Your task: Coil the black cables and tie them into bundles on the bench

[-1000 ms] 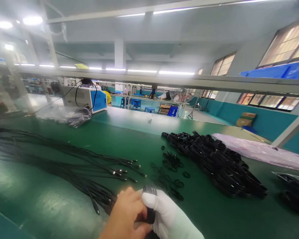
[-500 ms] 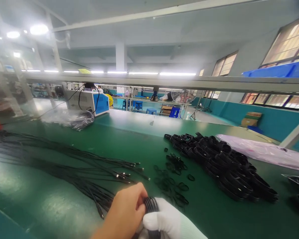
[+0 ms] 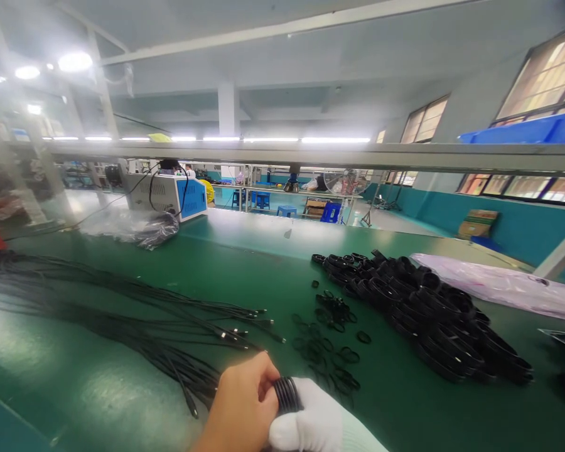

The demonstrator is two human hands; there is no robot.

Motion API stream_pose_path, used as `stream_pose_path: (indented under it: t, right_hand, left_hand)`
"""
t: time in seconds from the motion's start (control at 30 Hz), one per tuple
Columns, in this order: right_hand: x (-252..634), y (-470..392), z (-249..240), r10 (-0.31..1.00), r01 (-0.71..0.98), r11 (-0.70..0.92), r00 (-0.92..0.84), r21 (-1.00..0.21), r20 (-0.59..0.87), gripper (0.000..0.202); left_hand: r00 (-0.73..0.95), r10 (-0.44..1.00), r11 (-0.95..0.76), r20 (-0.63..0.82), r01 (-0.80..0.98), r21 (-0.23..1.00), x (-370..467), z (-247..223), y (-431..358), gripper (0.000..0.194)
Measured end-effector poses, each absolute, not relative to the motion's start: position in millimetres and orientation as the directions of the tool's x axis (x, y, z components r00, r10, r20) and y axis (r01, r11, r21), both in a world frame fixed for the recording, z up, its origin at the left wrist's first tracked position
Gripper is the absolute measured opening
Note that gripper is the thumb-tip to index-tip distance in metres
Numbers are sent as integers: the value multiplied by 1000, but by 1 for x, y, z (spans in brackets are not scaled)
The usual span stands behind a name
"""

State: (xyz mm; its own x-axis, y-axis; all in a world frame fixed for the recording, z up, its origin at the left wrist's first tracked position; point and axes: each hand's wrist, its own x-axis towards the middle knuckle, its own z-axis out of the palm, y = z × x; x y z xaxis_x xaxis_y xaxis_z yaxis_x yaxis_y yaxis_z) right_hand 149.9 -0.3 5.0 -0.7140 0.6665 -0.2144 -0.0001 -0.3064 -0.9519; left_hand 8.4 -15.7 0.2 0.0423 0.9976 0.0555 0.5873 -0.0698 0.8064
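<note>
Gripping a black coil (image 3: pixel 287 395), left hand (image 3: pixel 240 398) and right hand (image 3: pixel 313 414) are closed; bare table (image 3: pixel 245 257) separates cables (image 3: pixel 136 342) from far edge (image 3: pixel 263 214).

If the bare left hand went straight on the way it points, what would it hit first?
The black coil, right at the fingertips of the left hand; after that probably the gloved right hand, though depth is unclear.

From where I'm standing, I can't read any text, label, brand, number or sign, neither at the grip nor on anything to its left, right or beyond it.
</note>
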Motion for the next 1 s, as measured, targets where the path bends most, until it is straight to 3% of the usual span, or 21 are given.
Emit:
stream_pose_path:
  t: [0.13,0.3,0.53,0.63,0.77,0.87,1.0]
  right_hand:
    - [168,6,4,710,-90,-423,-651,-902,-267,25]
    - [216,24,18,881,-448,-407,-423,-796,-212,39]
    - [219,23,9,842,-436,-418,-516,-797,-159,41]
    - [212,21,9,856,-423,-400,-490,-813,-167,42]
    - [204,20,11,916,-382,-334,-346,-862,-202,43]
    - [193,23,6,955,-344,-257,-235,-903,-182,47]
    - [177,25,-6,966,-285,-237,-168,-929,-195,49]
  left_hand:
    - [134,990,-105,34,573,813,-5,11,-1,27]
    - [197,973,-226,117,739,635,-14,17,39,14]
    - [413,905,-394,97,732,556,33,-17,81,17]
    - [417,906,-369,73,693,619,29,-12,82,12]
    - [387,922,-226,-8,556,800,11,7,67,7]
    - [408,910,-85,-77,365,927,10,4,51,22]
    - [369,922,60,-120,169,984,26,-24,41,39]
